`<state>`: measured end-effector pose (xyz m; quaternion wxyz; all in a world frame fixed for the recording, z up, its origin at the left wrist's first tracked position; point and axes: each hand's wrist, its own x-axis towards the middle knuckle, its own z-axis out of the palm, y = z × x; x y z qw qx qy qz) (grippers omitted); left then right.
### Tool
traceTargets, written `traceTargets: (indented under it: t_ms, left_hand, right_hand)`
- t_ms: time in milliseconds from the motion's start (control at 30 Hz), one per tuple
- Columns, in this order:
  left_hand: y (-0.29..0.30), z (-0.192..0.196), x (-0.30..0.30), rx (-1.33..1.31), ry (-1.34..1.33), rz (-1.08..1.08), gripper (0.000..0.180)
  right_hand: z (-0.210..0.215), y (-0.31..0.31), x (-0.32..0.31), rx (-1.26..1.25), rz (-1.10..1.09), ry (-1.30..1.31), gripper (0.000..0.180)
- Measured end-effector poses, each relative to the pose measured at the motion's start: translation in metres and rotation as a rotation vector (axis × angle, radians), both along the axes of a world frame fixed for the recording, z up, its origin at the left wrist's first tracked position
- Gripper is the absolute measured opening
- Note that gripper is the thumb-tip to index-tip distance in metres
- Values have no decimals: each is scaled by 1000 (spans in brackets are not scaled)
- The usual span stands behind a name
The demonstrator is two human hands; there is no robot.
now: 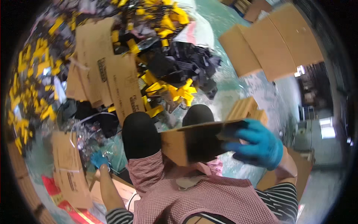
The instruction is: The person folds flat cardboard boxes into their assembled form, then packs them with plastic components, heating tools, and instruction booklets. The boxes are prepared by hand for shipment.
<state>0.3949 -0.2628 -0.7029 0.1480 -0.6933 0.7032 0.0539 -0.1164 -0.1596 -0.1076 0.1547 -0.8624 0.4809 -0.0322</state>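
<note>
Gripping a tan-and-black box [174,146] with the blue-gloved right hand [259,145], left hand [99,159] near clear scraps [88,141] (can't tell its grip tbh), dark blurry print [102,70] on flattened cardboard [121,84].

Floor [210,15]: green, scuffed, whitish wear marks, shiny in spots where light hits it. Goes paler and greyer off to the right. Far right from where I stand: dark blurred stretch [317,87], wall or furniture, can't tell. Bright white rectangle [327,128] there, window or lamp, unclear. Smaller bright patch [300,71] beside the dark part.
</note>
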Motion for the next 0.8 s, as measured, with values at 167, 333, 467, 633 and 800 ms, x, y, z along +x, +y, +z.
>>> traceTargets:
  t_ms: [167, 333, 467, 633, 800]
  left_hand:
    - [-5, 105, -38, -274, 815, 250, 84]
    - [23, 393, -149, -590, 1352, -312, 72]
    - [29, 497, -238, -625, 1333, -977, 62]
    - [42, 465, -270, -365, 1980, -218, 53]
    - [59, 428, -278, 70, 1644, -264, 70]
  right_hand:
    - [9, 51, -22, -185, -525, -120, 39]
    - [-37, 78, -43, -336, -640, -271, 36]
    - [-73, 74, -27, -347, -666, -431, 38]
    - [-119, 67, -10, -245, -760, -901, 42]
    - [-144, 25, 26, 4, -657, -1375, 58]
